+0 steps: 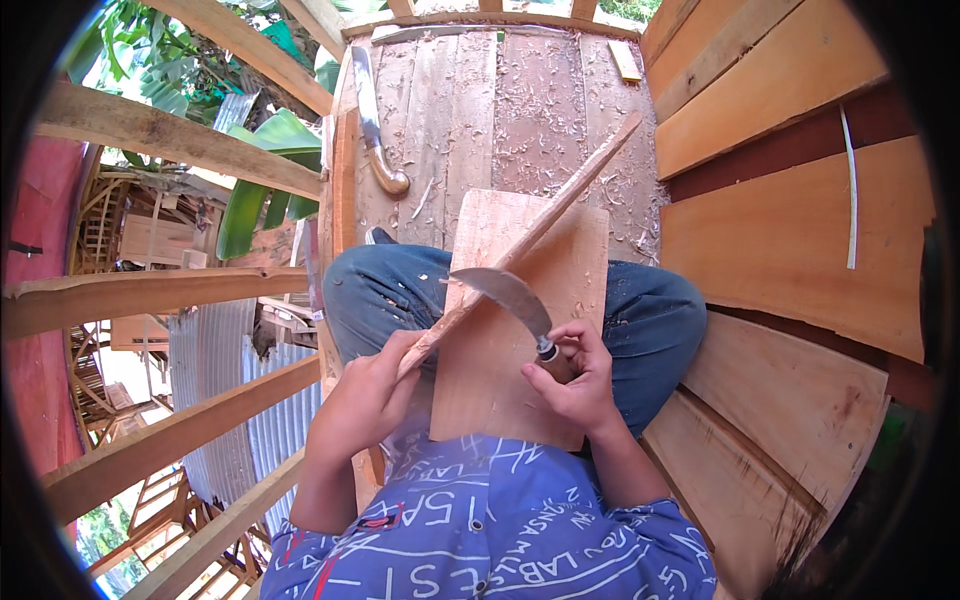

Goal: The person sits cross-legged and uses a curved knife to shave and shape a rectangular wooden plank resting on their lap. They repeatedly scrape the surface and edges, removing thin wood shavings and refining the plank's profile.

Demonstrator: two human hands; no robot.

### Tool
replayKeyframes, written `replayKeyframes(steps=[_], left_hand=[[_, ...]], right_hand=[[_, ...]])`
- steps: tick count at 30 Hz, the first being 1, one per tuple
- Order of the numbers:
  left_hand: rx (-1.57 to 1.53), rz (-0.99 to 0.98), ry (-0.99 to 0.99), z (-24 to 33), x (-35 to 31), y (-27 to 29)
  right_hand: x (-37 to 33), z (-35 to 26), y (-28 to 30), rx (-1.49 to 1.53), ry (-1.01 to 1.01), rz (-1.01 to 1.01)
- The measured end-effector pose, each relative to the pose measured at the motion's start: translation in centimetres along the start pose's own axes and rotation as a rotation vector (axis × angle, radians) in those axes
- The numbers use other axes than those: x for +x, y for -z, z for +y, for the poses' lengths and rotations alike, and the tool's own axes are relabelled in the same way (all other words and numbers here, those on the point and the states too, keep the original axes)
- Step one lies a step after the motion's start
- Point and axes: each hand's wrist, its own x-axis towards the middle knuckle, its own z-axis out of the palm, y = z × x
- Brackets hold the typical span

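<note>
The left hand (365, 395) is closed around the near end of a long thin stick (530, 235), which runs up and to the right across a flat board (500, 370) resting on the lap. The right hand (575, 375) grips the handle of a curved knife (505, 295), whose blade lies across the stick just above the left hand, edge against the wood. To shave well here, I judge the blade should meet the stick at a shallow angle and travel away from the body and away from the left fingers, taking thin curls rather than deep bites. The board gives a firm backing, so the stick should stay pressed flat on it and be turned a little between cuts. Shavings already litter the plank floor (540, 110) ahead, where a second knife (372, 120) lies well apart.
</note>
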Motion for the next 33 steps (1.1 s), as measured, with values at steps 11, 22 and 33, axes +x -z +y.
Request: replayKeyframes(steps=[11,22,33], left_hand=[[0.048,0.052,-0.002,0.8,-0.7,-1.3],[0.276,0.078,-0.097,1.5,-2.8,-6.7],[0.273,0.064,-0.044,2.5,-3.8,-0.9]], right_hand=[[2.8,-3.5,3.7,-0.045,0.007,0.073],[2.2,-4.7,5.6,-0.091,-0.101,0.190],[0.1,-4.0,5.6,-0.089,-0.207,0.112]])
